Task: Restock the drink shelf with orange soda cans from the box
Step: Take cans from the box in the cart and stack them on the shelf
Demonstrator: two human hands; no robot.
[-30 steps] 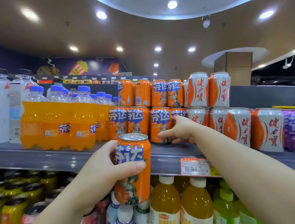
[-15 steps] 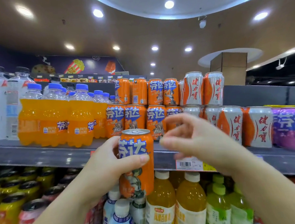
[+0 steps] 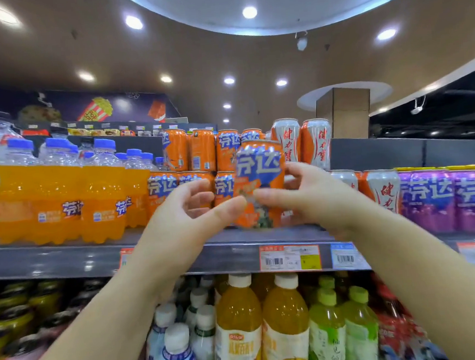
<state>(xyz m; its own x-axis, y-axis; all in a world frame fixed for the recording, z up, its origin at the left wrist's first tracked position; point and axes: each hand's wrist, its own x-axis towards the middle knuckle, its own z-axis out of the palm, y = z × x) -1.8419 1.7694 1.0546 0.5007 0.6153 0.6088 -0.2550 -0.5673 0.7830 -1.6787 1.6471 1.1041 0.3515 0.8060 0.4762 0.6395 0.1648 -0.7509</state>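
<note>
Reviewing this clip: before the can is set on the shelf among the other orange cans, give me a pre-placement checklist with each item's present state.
1. Orange can held: ok; right hand grips its side, left hand thumb touches its lower front.
2. Can upright: ok, slight tilt only.
3. Label faces outward: ok.
4. Free spot on shelf among the stacked orange cans: cannot tell; the held can and hands hide it.
5. Can bottom over the shelf edge: cannot tell; blurred.
6. Neighbouring white-and-orange cans standing steady: ok.

glossy metal can [image 3: 260, 183], clear plastic bottles [image 3: 58, 194], smooth grey shelf [image 3: 52, 259]
</note>
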